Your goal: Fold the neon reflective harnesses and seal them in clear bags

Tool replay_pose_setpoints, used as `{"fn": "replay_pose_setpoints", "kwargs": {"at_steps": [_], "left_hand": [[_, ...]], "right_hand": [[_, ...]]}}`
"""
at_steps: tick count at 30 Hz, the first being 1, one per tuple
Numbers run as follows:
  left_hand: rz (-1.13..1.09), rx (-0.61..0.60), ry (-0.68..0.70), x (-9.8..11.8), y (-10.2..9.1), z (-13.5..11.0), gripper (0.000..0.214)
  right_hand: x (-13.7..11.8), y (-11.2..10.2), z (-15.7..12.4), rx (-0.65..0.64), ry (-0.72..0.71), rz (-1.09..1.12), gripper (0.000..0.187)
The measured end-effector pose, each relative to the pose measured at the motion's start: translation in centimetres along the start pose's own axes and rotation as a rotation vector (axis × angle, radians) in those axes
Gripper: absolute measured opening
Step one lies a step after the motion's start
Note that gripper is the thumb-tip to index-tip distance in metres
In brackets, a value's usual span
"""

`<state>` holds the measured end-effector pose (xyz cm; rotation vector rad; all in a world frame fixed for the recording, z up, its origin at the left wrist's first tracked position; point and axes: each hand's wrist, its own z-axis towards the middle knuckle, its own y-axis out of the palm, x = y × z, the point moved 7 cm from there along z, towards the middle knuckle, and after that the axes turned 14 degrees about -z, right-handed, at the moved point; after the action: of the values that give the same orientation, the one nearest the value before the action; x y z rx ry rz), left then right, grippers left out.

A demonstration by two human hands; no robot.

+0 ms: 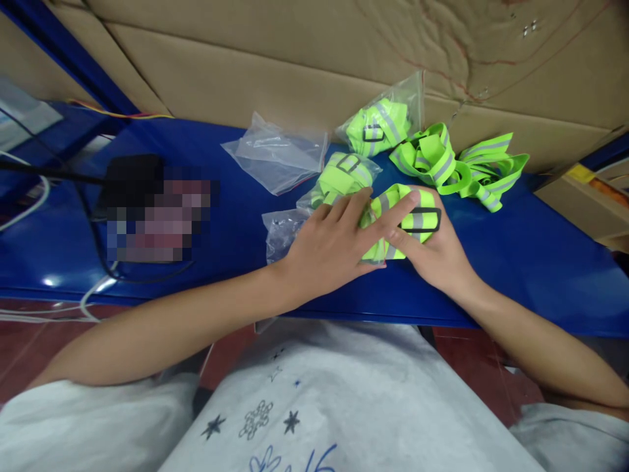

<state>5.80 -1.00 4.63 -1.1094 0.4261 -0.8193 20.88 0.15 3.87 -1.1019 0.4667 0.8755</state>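
Palm of my left hand (334, 248) lies flat, fingers straight, on the reflective strap (428, 203) my right hand (441, 260) clasps.

Neon yellow-green strap (399, 226) with grey reflective stripes, folded into a compact bundle. Black rectangular buckle (426, 219) on top at its right end. Lies flat on the blue table (491, 262), near the front edge. Left hand (334, 246) fingers lie flat across it; right hand (439, 255) cups its right end.
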Motion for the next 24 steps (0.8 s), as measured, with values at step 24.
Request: {"fn": "replay_pose_setpoints", "kwargs": {"at_steps": [24], "left_hand": [[-0.229, 0.160, 0.055, -0.4, -1.1, -0.1, 0.103]], "right_hand": [[-2.4, 0.3, -1.5, -0.088, -0.373, -0.110, 0.043]]}}
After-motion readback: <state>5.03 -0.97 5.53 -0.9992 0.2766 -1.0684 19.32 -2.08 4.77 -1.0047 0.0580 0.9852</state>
